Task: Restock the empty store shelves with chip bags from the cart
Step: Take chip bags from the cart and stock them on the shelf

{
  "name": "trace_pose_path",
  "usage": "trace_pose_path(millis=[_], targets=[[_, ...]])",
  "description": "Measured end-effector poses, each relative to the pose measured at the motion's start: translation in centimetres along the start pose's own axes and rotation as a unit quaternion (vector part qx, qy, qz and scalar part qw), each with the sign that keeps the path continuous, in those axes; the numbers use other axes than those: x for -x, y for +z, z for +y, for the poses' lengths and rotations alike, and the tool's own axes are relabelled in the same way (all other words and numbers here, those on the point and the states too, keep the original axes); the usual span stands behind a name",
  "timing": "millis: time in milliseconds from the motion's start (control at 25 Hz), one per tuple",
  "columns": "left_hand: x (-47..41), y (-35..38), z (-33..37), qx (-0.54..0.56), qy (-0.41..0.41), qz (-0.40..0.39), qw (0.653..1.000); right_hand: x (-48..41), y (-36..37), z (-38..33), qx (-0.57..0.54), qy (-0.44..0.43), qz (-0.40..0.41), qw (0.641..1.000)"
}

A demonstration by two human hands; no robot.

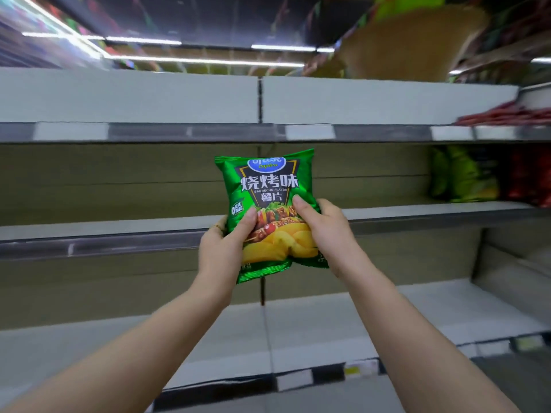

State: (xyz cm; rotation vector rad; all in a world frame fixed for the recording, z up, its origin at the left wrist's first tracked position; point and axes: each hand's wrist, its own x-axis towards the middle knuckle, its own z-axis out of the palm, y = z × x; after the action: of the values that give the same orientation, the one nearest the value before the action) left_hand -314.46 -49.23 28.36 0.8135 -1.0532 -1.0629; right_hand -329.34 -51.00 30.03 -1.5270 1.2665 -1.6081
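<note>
A green barbecue-flavour chip bag [268, 186] is held upright in front of the store shelves, level with the middle shelf [119, 228]. My left hand [222, 245] grips its lower left edge, thumb across the front. My right hand [325, 228] grips its lower right edge, thumb on the front as well. The bag hangs in the air, touching no shelf. The cart is out of view.
The top shelf [149, 96] and bottom shelf [328, 329] are bare boards with price-tag rails. Green and red chip bags [465, 177] stand at the right end of the middle shelf. Red packets [504, 114] lie on the upper right shelf.
</note>
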Motion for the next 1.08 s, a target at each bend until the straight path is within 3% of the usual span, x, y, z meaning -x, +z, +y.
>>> trace_pose_path(millis=[280, 640, 840, 1080], targets=[[-1.0, 14.7, -3.8, -0.019, -0.043, -0.082, 0.996, -3.6, -15.0, 3.1, 0.03, 0.03, 0.067, 0.997], [-3.6, 34.3, -9.9, -0.016, -0.091, -0.075, 0.993, -13.4, -33.3, 9.0, 0.057, 0.039, 0.052, 0.996], [-5.2, 39.3, -11.9, -0.046, -0.094, -0.039, 0.994, -17.8, -37.4, 11.8, 0.058, 0.043, 0.013, 0.997], [-8.3, 40.0, -12.0, -0.08, -0.092, -0.005, 0.993, -21.2, -36.9, 13.1, 0.043, 0.044, -0.021, 0.998]])
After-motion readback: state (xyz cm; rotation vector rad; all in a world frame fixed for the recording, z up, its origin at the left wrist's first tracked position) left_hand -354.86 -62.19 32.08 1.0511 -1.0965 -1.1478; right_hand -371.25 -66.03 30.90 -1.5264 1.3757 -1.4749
